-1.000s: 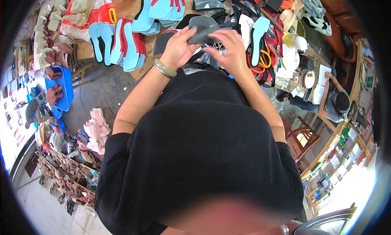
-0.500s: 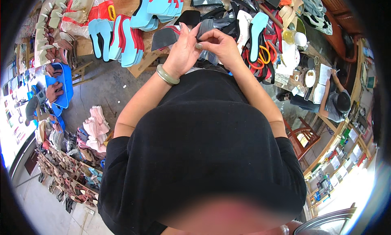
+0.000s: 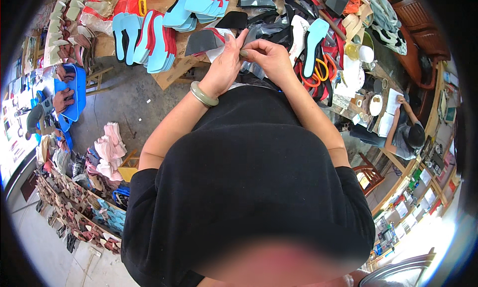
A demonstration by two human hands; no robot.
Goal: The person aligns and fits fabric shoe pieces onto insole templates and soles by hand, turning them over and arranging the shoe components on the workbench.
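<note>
Whereas a grey piece showed broadly between the hands a second ago, it is now hidden, so the handling seems down to fingertips. On the desk (image 3: 104, 47), from the left, lie two black-edged insoles (image 3: 131, 37) and one dark flap (image 3: 201, 43); then one left hand (image 3: 227, 64), loosely open, one right hand (image 3: 272, 60), thumb and forefinger pinched, their hold untellable; one lone blue insole (image 3: 315, 42).

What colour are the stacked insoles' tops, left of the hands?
Light blue; the insoles show best in the head view.
</note>
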